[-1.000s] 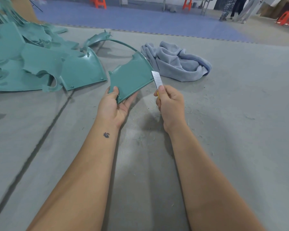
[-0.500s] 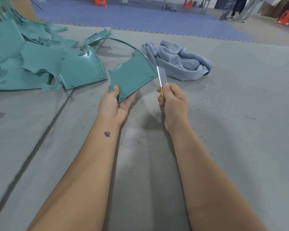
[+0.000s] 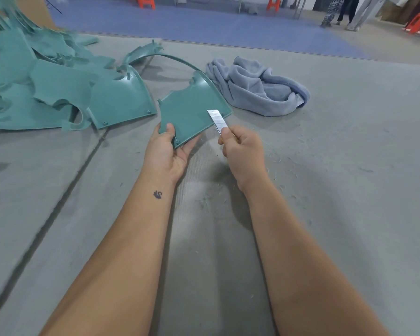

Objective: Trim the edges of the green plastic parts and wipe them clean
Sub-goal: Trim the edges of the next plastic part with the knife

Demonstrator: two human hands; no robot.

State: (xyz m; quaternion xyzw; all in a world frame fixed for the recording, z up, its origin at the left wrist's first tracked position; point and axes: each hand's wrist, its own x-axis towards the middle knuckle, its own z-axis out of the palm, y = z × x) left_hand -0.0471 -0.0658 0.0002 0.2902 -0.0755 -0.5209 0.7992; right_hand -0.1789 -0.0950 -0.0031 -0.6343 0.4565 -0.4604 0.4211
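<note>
Two hands work over the grey mat: the left hand [image 3: 166, 151] grips the green plastic part [image 3: 192, 110] by its near corner, the right hand [image 3: 243, 151] pinches a blade [image 3: 216, 121] laid against its edge.

Green part, blade and cloth

Your green plastic part [image 3: 192, 112] tilts up off the grey mat, a segmented blade [image 3: 216, 121] lying across its near edge; the crumpled grey cloth [image 3: 260, 90] sits just behind.

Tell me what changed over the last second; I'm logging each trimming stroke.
The blade in the right hand swung from beside the green part to lie across its right edge. The left hand still holds that part; the grey cloth and green pile stayed put.
</note>
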